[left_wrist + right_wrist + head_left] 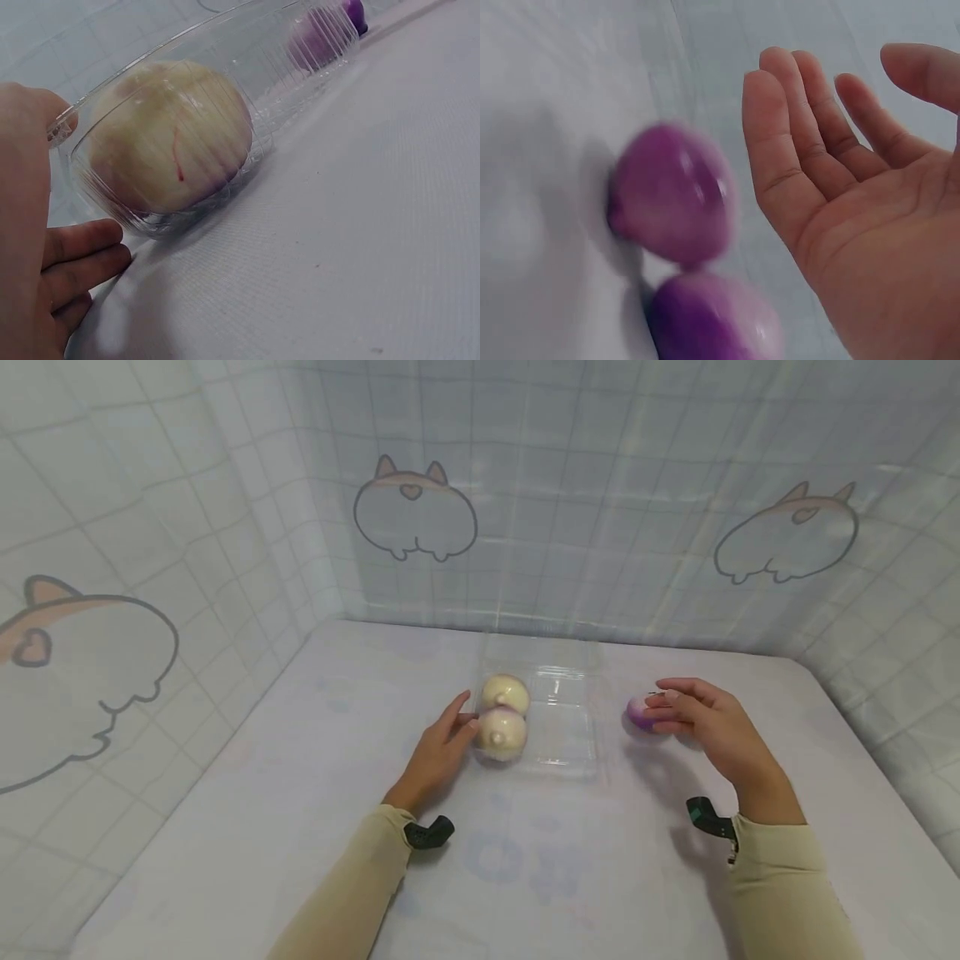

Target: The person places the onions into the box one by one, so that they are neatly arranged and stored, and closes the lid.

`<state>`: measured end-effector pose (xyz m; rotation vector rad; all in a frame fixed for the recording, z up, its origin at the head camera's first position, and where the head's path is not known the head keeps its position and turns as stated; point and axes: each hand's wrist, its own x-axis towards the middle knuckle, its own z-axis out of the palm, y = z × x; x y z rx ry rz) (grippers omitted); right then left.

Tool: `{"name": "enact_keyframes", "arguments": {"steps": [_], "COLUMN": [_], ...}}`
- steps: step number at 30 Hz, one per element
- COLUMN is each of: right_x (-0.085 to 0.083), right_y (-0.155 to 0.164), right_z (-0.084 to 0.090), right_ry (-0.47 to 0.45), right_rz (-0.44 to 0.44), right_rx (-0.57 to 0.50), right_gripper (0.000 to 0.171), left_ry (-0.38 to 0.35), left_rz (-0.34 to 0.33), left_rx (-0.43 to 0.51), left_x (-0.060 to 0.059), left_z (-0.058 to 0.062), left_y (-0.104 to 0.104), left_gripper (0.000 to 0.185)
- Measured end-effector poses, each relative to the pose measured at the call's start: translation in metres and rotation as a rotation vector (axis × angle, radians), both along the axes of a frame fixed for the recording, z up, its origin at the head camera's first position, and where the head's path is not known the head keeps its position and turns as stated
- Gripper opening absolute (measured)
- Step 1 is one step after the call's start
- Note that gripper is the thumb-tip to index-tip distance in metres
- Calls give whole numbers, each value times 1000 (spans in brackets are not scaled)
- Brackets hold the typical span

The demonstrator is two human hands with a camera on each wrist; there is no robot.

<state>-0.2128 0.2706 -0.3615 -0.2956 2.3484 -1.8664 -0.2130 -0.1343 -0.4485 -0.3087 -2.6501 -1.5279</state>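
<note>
My left hand (435, 756) is at the left edge of a clear plastic box (564, 733). In the left wrist view a fingertip (66, 120) hooks the rim, while other fingers lie beside the lower corner. Two pale round vegetable-like pieces with small nubs, a front one (501, 735) and a back one (506, 692), fill the left half of the box. My right hand (712, 722), its fingers spread and gently bent, hovers over a purple round piece (642, 713). In the right wrist view two glossy purple pieces (675, 193) sit apart from the empty palm.
The box's clear lid (536, 649) is folded back toward the rear wall (570, 527). A white cloth (487, 877) covers the table, and patterned sheets hang around three sides. A dark wrist camera (429, 833) is strapped to each arm.
</note>
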Motion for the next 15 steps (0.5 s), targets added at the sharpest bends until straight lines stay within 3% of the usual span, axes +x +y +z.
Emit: {"name": "enact_keyframes", "arguments": {"steps": [6, 15], "right_x": [1, 5], "right_y": [26, 47], "right_z": [-1, 1], "right_ry": [-10, -15], "right_rz": [-53, -90], "right_rx": [-18, -332], "right_gripper": [46, 29], "left_ry": [21, 33], "left_rz": [-5, -28], "left_rx": [3, -2], "left_x": [1, -3], "left_z": [2, 0], "left_y": [-3, -2], "left_gripper": [57, 55]}}
